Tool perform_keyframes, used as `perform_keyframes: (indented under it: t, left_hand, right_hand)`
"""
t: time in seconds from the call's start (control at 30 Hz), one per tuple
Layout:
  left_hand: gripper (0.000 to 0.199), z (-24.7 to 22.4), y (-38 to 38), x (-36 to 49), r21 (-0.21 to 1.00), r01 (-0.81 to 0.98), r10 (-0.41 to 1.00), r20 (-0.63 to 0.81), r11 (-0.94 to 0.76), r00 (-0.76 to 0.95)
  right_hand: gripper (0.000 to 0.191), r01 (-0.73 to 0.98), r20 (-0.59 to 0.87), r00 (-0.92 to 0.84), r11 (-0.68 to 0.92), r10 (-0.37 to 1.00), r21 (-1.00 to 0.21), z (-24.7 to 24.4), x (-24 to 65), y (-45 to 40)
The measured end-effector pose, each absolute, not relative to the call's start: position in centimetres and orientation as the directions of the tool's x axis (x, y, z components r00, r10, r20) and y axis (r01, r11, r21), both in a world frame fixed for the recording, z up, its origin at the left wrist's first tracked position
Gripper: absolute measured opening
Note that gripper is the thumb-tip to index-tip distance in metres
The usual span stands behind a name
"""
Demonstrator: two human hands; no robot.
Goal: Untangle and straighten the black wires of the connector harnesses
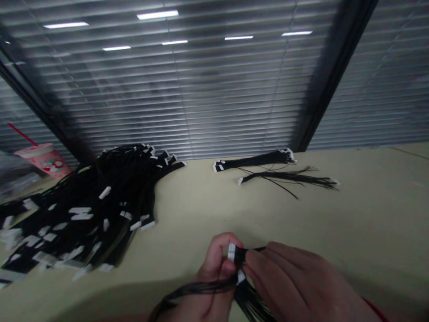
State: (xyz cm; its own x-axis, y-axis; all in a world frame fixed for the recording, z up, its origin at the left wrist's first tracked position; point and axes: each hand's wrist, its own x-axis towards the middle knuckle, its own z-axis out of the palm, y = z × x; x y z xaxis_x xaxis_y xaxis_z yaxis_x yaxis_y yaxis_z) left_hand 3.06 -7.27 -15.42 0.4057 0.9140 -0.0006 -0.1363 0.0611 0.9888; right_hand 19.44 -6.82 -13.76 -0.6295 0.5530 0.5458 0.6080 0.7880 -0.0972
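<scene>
Closest to the camera, just right of centre at the bottom edge, the left hand (206,286) pinches a white plug (231,252) between a curled finger and the thumb, probably to hold its end firm. Black wires (197,289) sweep in from the left across that hand. Just right of the plug, the right hand (291,279) has its fingers pressed together over a flat strip of wires (240,256) running from it; their tips are partly hidden, so how tightly they grip I cannot tell. Gripping so near the plug likely keeps the thin wires from splaying. Below, a second white plug (240,276) shows between the hands, with more black strands fanning downward (a sliver of red edges the right wrist, perhaps a cuff).

Beyond the hands, from left to right: crumpled clear plastic (16,172) lies at the far left of the pale worktop (194,201), and beside it stands a pink cup (50,161) with a red straw (23,135), tilted in this view. Next comes a large, tangled heap of black wires (110,192) with white ends, perhaps set there to stay within left-hand reach. Well apart to its right, near the back edge, lies a neat bundle (254,160), its ends roughly lined up. Just in front of it is a looser bundle (284,176), with stray strands. Slatted blinds (214,98) fill the background.
</scene>
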Motion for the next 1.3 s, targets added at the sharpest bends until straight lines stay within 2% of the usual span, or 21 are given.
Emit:
perform_keyframes:
  t: [0.17,0.33,0.4,0.5,0.57,0.73,0.87,1.0,1.1,1.17,1.27,1.3]
  left_hand:
    - [0.027,-15.8,-7.0,3.0,0.994,-0.102,0.892,0.089,-0.049,0.444]
    - [0.021,-16.4,-6.5,3.4,0.983,-0.17,0.933,0.125,-0.07,0.337]
    - [0.027,-16.7,-6.4,3.4,0.981,-0.191,0.929,0.094,-0.026,0.357]
    - [0.039,-17.2,-6.1,3.3,0.977,-0.154,0.896,-0.069,0.15,0.438]
    - [0.041,-17.4,-5.8,3.2,0.977,-0.093,0.883,-0.13,0.192,0.452]
    - [0.035,-17.4,-5.3,3.3,0.996,-0.058,0.876,-0.037,0.074,0.481]
    - [0.026,-17.5,-5.3,3.5,0.994,-0.079,0.886,-0.033,0.079,0.462]
    - [0.031,-17.8,-5.2,3.5,0.986,-0.12,0.887,-0.046,0.114,0.46]
    - [0.045,-17.5,-5.2,3.5,0.982,-0.127,0.88,-0.066,0.142,0.469]
    - [0.052,-17.2,-5.2,3.3,0.984,-0.137,0.9,-0.045,0.115,0.435]
    - [0.05,-16.6,-4.9,3.0,0.991,-0.132,0.952,0.013,0.028,0.305]
    - [0.046,-16.4,-4.8,2.9,0.993,-0.121,0.969,0.029,0.001,0.246]
  right_hand:
    - [0.031,0.604,0.516,-0.647,0.79,0.562,-0.102,-14.1,19.7,-7.0]
    - [0.027,0.663,0.571,-0.615,0.748,0.544,0.001,-12.0,19.8,-6.4]
    - [0.032,0.677,0.529,-0.588,0.73,0.612,-0.093,-11.3,19.7,-6.1]
    - [0.031,0.651,0.333,-0.58,0.669,0.743,-0.359,-10.9,19.9,-5.6]
    - [0.03,0.642,0.276,-0.551,0.611,0.788,-0.462,-11.0,20.2,-5.3]
    - [0.023,0.608,0.185,-0.541,0.534,0.82,-0.588,-11.8,20.5,-5.3]
    - [0.023,0.563,0.124,-0.591,0.518,0.797,-0.644,-12.0,19.9,-5.3]
    - [0.022,0.579,0.062,-0.605,0.492,0.794,-0.65,-12.1,19.9,-5.3]
    - [0.021,0.584,0.029,-0.626,0.493,0.779,-0.645,-12.1,19.9,-5.4]
    - [0.016,0.607,0.135,-0.589,0.547,0.797,-0.576,-11.7,19.9,-5.5]
    - [0.02,0.689,0.436,-0.484,0.637,0.759,-0.346,-10.7,20.8,-6.0]
    - [0.018,0.721,0.49,-0.47,0.639,0.734,-0.267,-10.6,21.5,-6.3]
